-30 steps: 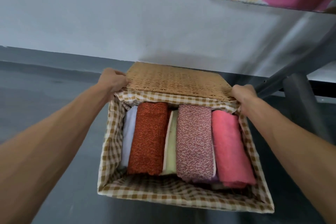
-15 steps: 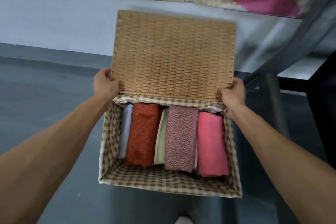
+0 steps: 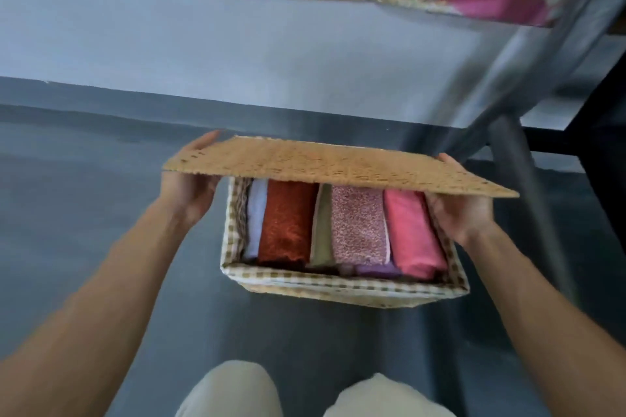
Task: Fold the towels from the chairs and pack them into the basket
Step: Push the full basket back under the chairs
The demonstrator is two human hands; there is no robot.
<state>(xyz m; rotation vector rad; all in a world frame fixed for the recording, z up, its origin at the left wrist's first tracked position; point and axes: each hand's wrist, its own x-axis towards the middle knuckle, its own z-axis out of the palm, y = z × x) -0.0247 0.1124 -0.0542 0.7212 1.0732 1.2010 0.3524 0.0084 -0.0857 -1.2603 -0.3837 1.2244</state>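
On the left, the person's left hand grips the short left edge of the woven lid. The palm sits under the edge and the fingers come up past it, held close together. The lid lies nearly flat above the far half of the basket and hides the far ends of what is inside.

The basket stands on the dark grey floor, lined with brown-and-white check cloth. The towels are packed in it side by side, folded into long rolls: a white towel against the left wall, then a rust-red towel, a pale green towel, a speckled pink towel and a plain pink towel by the right wall. A purple towel peeks out beneath the last two.

The right hand holds the lid's right edge the same way — palm below, one fingertip showing above. How its other fingers lie I cannot tell. Farther right, a grey metal leg slants down. The person's knees show at the bottom.
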